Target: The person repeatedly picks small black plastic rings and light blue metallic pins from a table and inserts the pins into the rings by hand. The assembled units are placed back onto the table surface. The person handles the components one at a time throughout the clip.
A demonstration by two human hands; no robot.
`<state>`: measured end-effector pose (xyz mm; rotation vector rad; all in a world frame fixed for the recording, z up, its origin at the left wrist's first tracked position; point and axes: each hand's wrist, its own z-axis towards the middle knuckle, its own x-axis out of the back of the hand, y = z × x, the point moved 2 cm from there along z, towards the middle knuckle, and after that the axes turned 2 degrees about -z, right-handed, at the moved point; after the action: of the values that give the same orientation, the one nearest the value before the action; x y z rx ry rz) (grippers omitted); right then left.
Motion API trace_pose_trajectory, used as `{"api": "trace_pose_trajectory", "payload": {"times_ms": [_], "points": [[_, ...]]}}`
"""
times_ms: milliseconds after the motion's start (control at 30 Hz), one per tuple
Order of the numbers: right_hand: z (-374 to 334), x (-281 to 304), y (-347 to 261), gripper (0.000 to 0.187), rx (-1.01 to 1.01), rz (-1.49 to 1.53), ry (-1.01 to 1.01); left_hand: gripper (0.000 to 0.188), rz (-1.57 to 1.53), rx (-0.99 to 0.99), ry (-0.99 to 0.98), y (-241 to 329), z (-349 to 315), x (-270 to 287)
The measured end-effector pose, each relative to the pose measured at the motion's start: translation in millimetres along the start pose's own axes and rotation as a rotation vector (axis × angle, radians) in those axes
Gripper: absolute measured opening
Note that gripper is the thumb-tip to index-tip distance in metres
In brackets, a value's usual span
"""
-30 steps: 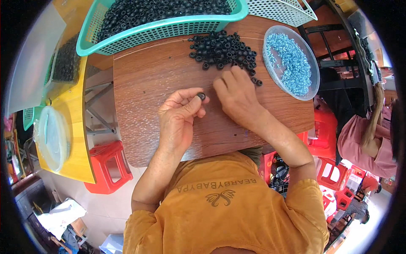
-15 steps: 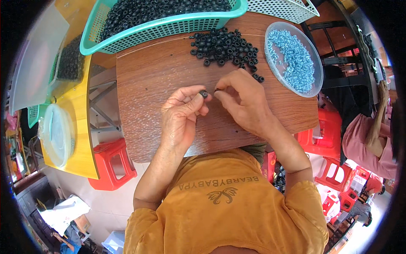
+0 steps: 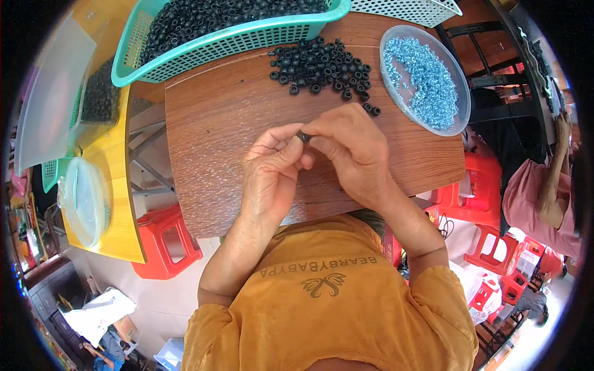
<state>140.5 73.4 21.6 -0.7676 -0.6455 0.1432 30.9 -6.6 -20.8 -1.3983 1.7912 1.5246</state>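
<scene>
Above the near middle of the table, my left hand [image 3: 272, 162] pinches a small black hollow round piece [image 3: 303, 136] between thumb and fingers. My right hand [image 3: 352, 148] meets it there, with thumb and forefinger pressed together at the piece. Whatever those right fingertips hold is too small and too covered to make out. Beyond the hands lies a loose pile of similar black hollow pieces [image 3: 322, 65], a few of them strayed toward my right hand. To its right stands a round clear tub [image 3: 459, 123] with many small shiny light-blue pieces [image 3: 427, 80] in it.
A teal basket [image 3: 229, 46] full of black pieces stands at the far left of the brown table [image 3: 216, 142]. A white basket [image 3: 408, 11] is behind the pile. Left is a yellow table [image 3: 114, 179] with tubs; red stools [image 3: 164, 241] flank me. Another person [image 3: 538, 198] sits at right.
My right hand has moved left to the black piece in my left hand; the fingertips, apart before, now meet at it. The whole view has shifted slightly.
</scene>
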Motion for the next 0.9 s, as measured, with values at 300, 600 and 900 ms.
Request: {"api": "trace_pose_trajectory", "payload": {"times_ms": [300,600,900], "points": [[2.5,7.5,0.4,0.015,-0.1,0.098,-0.06,0.019,0.057,-0.045,0.016,0.0,-2.5,-0.8],[0.8,7.5,1.5,0.013,-0.258,0.183,-0.103,0.022,0.217,-0.123,-0.014,1.7,-7.7,-2.1],[1.0,5.6,5.8,0.011,-0.455,0.36,-0.127,0.019,0.174,-0.057,-0.021,4.9,-7.6,-0.1]]}}
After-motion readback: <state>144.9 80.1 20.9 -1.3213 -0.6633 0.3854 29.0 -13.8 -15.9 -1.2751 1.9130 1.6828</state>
